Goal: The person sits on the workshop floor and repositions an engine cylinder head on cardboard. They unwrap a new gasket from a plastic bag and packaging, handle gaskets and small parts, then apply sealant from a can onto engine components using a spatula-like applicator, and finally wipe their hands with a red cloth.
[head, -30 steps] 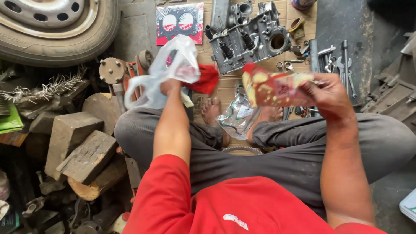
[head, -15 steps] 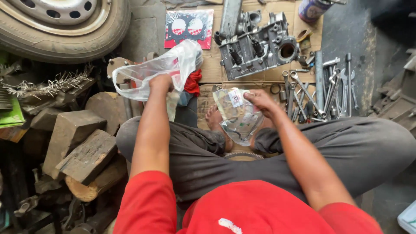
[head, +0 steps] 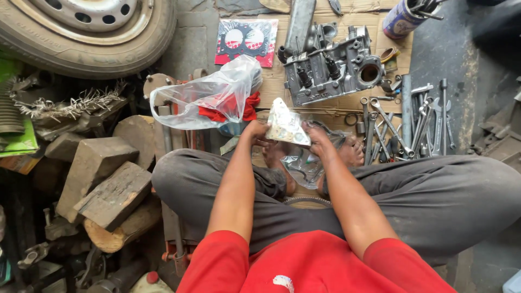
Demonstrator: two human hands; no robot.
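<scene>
I sit cross-legged on the floor in grey trousers. Both hands hold a small clear plastic packet [head: 286, 126] of little parts in front of my feet. My left hand [head: 256, 132] grips its left edge and my right hand [head: 316, 137] grips its right edge. Under the packet, between my feet, lies crumpled clear plastic wrap [head: 302, 164]. A clear plastic bag [head: 209, 95] with a red cloth [head: 234, 109] inside lies to the left, beyond my left hand, with no hand on it.
A grey metal engine part [head: 332, 65] rests on cardboard ahead. Several wrenches [head: 404, 123] lie in a row at right. A gasket card [head: 245, 39], a tyre [head: 87, 32], wooden blocks [head: 106, 184] and a can of tools [head: 404, 17] surround me.
My left hand let go of the plastic bag, which now lies on the floor, and came to the packet. My right hand dropped the red packet and both hands now hold the clear one.
</scene>
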